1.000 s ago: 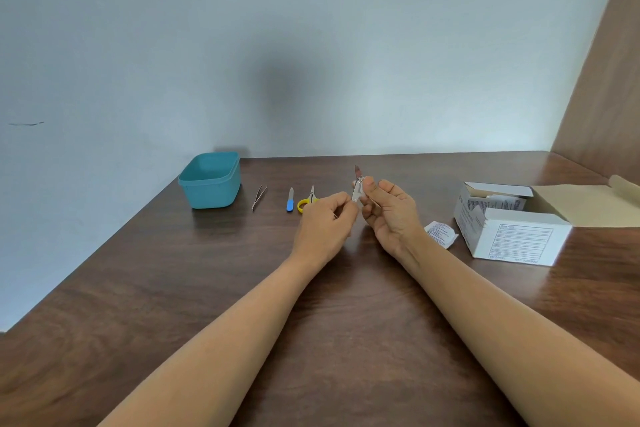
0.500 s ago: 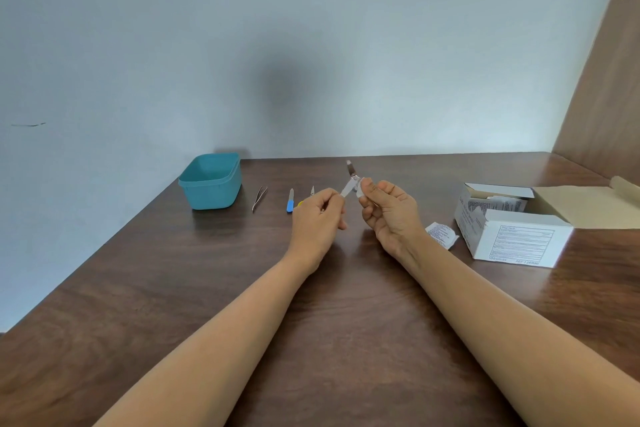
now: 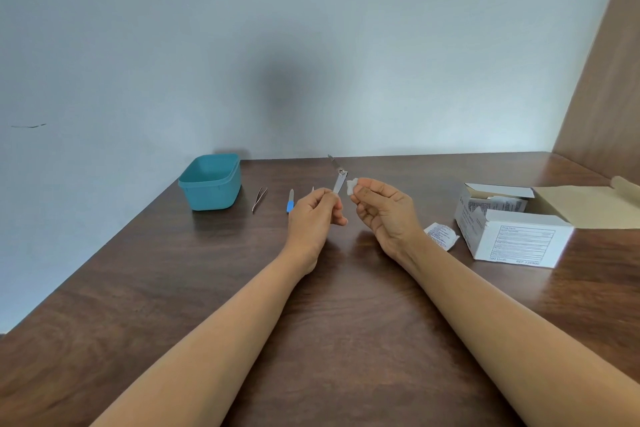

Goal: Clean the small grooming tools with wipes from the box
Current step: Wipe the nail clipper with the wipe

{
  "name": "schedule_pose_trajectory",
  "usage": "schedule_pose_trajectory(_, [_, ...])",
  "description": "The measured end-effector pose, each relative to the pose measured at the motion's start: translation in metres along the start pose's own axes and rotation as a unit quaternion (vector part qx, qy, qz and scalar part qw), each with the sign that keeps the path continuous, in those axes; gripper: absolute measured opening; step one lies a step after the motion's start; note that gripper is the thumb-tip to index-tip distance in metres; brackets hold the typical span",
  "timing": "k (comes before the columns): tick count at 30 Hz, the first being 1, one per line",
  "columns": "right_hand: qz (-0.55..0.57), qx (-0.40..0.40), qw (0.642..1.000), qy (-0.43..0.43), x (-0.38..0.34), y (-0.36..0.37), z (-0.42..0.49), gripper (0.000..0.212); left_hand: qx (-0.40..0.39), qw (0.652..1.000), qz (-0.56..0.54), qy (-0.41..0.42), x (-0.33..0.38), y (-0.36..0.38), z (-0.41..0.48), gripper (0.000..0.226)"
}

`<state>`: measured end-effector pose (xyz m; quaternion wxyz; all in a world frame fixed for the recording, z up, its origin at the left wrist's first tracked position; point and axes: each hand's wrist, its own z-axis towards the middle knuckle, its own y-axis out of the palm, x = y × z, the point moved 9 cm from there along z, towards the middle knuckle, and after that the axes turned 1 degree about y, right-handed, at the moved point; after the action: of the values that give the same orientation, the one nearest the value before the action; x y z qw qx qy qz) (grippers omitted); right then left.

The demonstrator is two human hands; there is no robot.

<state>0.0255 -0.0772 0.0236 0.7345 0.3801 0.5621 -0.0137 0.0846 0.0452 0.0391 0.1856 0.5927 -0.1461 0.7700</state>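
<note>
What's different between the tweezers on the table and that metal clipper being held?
The tweezers lie flat on the table; the nail clipper is held up off it, pinched in the left hand. The tweezers are a slim V; the nail clipper has a thin arm swung out beyond its body. The nail clipper is close to the wipe in the right hand; the tweezers lie near the teal tub. Both are small and metal.

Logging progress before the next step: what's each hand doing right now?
Left hand: closed, gripping the nail clipper.
Right hand: closed, pinching the crumpled wipe.
</note>
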Motion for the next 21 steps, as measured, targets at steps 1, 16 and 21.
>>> schedule_pose_trajectory(1, [-0.003,-0.002,1.0,-0.001,-0.0002,0.0007,-0.0002,0.012,-0.001,1.0,0.001,-0.001,-0.0001,0.0001,-0.0001,0.027])
schedule_pose_trajectory(16, [0.002,-0.006,1.0,-0.007,-0.002,0.0015,-0.0013,0.012,-0.003,1.0,0.003,0.002,0.0011,0.0009,-0.0013,0.027])
schedule_pose_trajectory(21, [-0.004,-0.008,1.0,-0.005,-0.001,0.0013,-0.0004,0.012,-0.008,1.0,0.015,0.008,0.0004,0.0018,-0.0007,0.028])
